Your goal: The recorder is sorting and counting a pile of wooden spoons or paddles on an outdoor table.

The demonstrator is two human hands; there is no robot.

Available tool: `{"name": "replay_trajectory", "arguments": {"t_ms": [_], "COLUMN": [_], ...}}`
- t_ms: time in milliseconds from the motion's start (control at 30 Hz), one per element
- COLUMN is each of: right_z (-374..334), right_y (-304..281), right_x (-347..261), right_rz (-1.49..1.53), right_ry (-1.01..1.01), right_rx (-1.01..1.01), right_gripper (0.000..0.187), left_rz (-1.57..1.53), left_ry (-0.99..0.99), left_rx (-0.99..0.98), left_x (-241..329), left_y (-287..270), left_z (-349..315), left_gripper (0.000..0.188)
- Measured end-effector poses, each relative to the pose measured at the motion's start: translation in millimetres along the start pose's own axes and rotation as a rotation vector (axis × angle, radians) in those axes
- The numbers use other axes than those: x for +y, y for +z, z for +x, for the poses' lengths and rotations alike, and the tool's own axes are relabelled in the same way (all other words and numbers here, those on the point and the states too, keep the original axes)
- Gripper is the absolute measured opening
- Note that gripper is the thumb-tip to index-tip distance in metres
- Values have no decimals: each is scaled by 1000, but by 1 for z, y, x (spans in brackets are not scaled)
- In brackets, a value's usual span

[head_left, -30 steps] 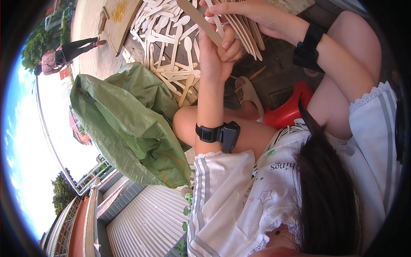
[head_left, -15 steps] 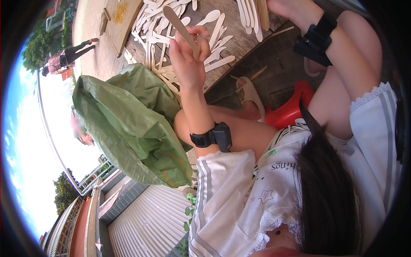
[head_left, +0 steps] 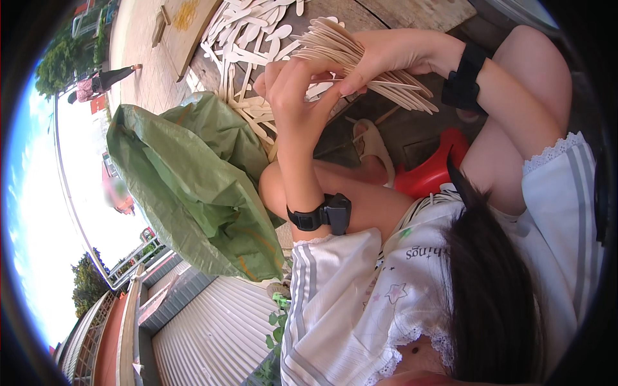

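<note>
A thick, fanned bundle of flat wooden cutlery pieces (head_left: 405, 91) is gripped in my right hand (head_left: 393, 51), its ends sticking out on both sides of the fingers. My left hand (head_left: 299, 93) is closed right beside it, thumb and fingers pinched against the bundle's near side. Between them a thin wooden edge shows, apparently the wooden knife seen nearly edge-on; most of it is hidden by the fingers. Beyond both hands, a loose pile of pale wooden spoons and knives (head_left: 248, 32) lies on the wooden table (head_left: 418, 14).
A large green plastic sack (head_left: 193, 186) stands left of my left forearm. A board (head_left: 193, 38) with a wooden block on it is at the far left. Below the table are a red plastic object (head_left: 431, 168) and a sandal (head_left: 374, 145). A person (head_left: 96, 87) is farther off.
My left hand has brought the wooden knife rightward and turned it edge-on. My right hand has lifted the bundle leftward and nearer, so the two hands now meet.
</note>
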State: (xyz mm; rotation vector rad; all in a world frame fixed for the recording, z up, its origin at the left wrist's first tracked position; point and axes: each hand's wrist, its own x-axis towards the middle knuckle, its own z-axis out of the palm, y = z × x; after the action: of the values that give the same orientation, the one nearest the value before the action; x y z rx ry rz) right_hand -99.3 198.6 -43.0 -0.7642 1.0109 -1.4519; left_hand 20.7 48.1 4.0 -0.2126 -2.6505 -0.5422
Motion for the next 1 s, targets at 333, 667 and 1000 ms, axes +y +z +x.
{"name": "replay_trajectory", "arguments": {"t_ms": [333,667,1000], "right_z": [-2,-10,-15], "right_y": [-1,-42,-20], "right_x": [-38,-40,-35], "right_rz": [188,207,267], "right_ry": [-247,-340,-337], "right_rx": [404,454,452], "right_gripper": [23,27,19], "left_rz": [-93,318,176], "left_ry": [-197,-445,-554], "left_rx": [182,25,-132], "left_x": [-44,-88,-94], "left_y": [21,45,33], "left_z": [17,7,-8], "left_gripper": [78,20,15]}}
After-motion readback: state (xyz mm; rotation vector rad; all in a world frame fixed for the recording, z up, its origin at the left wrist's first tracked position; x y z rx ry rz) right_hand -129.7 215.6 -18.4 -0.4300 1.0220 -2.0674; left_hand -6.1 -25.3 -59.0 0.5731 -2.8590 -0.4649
